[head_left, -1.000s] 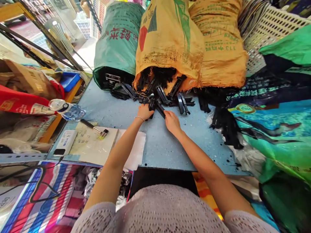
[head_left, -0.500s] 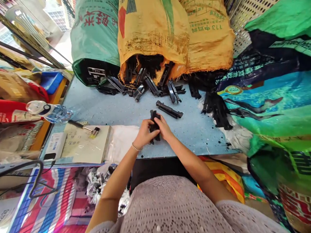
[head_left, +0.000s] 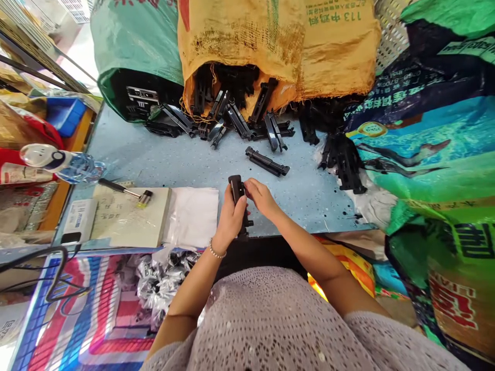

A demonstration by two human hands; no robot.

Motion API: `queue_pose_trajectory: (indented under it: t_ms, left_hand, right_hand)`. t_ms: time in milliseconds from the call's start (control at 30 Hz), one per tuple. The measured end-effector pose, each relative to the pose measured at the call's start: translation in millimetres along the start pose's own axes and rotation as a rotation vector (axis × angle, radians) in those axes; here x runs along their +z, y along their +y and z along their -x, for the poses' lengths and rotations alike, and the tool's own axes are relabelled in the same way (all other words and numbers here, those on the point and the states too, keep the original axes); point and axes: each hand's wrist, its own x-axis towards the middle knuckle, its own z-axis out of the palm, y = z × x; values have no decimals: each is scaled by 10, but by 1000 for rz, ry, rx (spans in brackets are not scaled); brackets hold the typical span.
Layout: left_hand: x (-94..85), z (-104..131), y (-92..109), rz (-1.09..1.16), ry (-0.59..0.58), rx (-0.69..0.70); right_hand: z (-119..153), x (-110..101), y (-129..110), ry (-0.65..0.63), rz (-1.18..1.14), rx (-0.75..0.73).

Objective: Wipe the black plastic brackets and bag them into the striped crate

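Observation:
My left hand is wrapped round a long black plastic part, which stands lengthwise away from me just above the table's front edge. At that part's upper right side is my right hand, its fingers bent together and touching the edge; the fingertips are partly hidden. A loose black part of similar long shape lies on the blue tabletop just beyond my hands. Farther back, several more black parts spill from the mouth of an orange woven sack.
A green sack lies at the back left, and black parts are heaped at the right. On the left are a small hammer, a cardboard pad, a white box and a water bottle. Printed bags crowd the right.
The black part in my hands has been turned and drawn nearer to me, so its broad face now shows. My right hand has shifted from round it to its right edge. The view has tilted down.

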Motion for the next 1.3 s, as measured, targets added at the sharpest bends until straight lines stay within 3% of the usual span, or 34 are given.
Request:
queue_pose_trajectory:
  t_ms: [67, 133, 267, 333, 400, 533, 633, 700, 767, 833, 900, 933, 1000, 1100, 1200, 1300]
  left_hand:
    - [-20, -86, -22, -34, 63, 78]
    - [-63, -156, -37, -3, 115, 57]
    - [-155, -191, -50, 83, 122, -141]
    - [-165, -191, -97, -5, 84, -137]
    - [-142, -198, -177, -224, 58, -100]
    - [-40, -204, -335, -780, -11, -162]
    - [21, -202, -379, -941, 37, -132]
    - [44, -229, -354, -791, 101, 18]
    - [49, -281, -276, -462, 127, 154]
    - [23, -331, -153, -162, 158, 167]
    - [-45, -343, -20, -9, 185, 88]
    - [-88, -325, 38, 27, 166, 35]
    - [-170, -245, 118, 87, 46, -57]
    - [-223, -88, 139, 143, -110, -119]
    - [-214, -26, 88, 91, -88, -84]
    - [-241, -96, 38, 26, 25, -46]
  right_hand:
    - [19, 15, 14, -93, -109, 88]
    - [140, 37, 54, -148, -3, 54]
    - [525, 109, 152, -192, 540, -322]
    - [574, 100, 173, -229, 679, -403]
    - [427, -17, 163, -177, 786, -372]
    - [-196, -537, 136, 214, 1106, -152]
    - [-441, -780, 149, 248, 1201, 66]
    - [-358, -701, 121, 257, 1168, 74]
    - [-123, -469, 32, 285, 1082, -58]
    - [146, -219, -105, 175, 924, -257]
    - [317, -71, -237, 8, 709, -390]
    - [339, -49, -280, -24, 625, -408]
    - [252, -84, -296, 31, 582, -389]
    - [-51, -186, -190, 76, 719, -410]
    - [-229, -195, -84, -29, 754, -371]
    - [-70, -90, -47, -119, 706, -305]
